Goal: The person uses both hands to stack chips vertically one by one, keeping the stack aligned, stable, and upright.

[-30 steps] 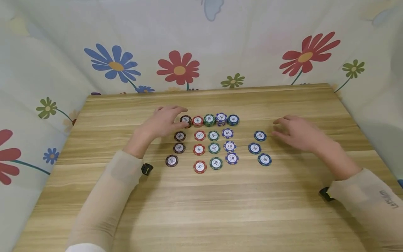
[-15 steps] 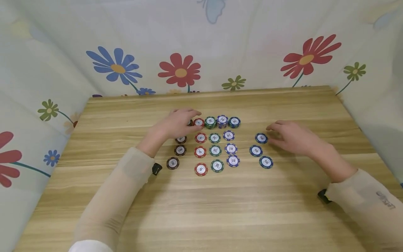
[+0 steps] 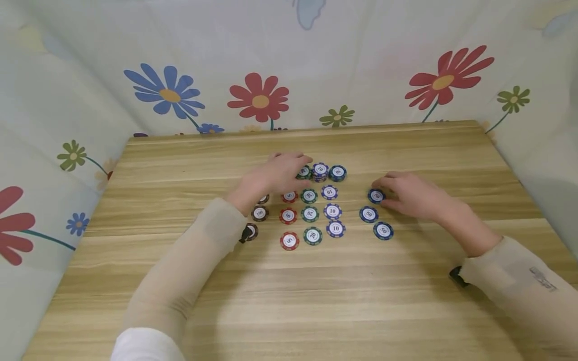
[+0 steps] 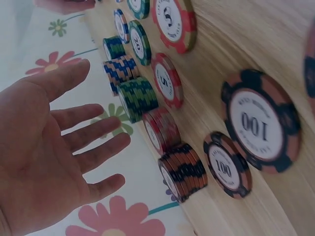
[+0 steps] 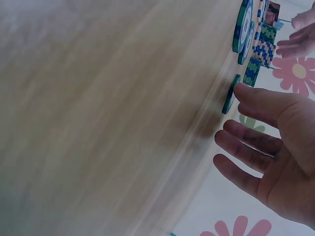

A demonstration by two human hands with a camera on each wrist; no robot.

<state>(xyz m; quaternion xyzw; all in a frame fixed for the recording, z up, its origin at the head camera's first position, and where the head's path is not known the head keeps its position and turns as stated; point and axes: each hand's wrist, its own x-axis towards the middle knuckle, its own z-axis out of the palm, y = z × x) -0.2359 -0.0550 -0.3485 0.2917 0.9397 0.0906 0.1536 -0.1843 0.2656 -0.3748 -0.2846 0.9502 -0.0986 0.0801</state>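
My left hand (image 3: 283, 173) hovers over the back row of poker chip stacks, hiding the black and red stacks in the head view. Its fingers are spread and hold nothing; in the left wrist view the black-and-brown stack (image 4: 183, 172), red stack (image 4: 162, 130) and green stack (image 4: 138, 100) stand beyond the fingertips. Over on the right, my right hand (image 3: 410, 194) reaches the rearmost blue 50 chip (image 3: 376, 196), fingertips right at its edge. From the right wrist, the thumb (image 5: 258, 98) overlaps that chip, with the other fingers apart from it.
The purple-blue 10 stack (image 3: 320, 170) and blue 50 stack (image 3: 337, 173) complete the back row's right end. Single chips lie flat in columns in front, including a red 5 (image 3: 289, 241) and green 20 (image 3: 313, 235). A flowered cloth (image 3: 379, 60) rises behind the wooden table (image 3: 316, 301).
My left hand has moved right along the back row, from beside the black stack to over the red and green ones. My right hand has moved left to the rearmost 50 chip.
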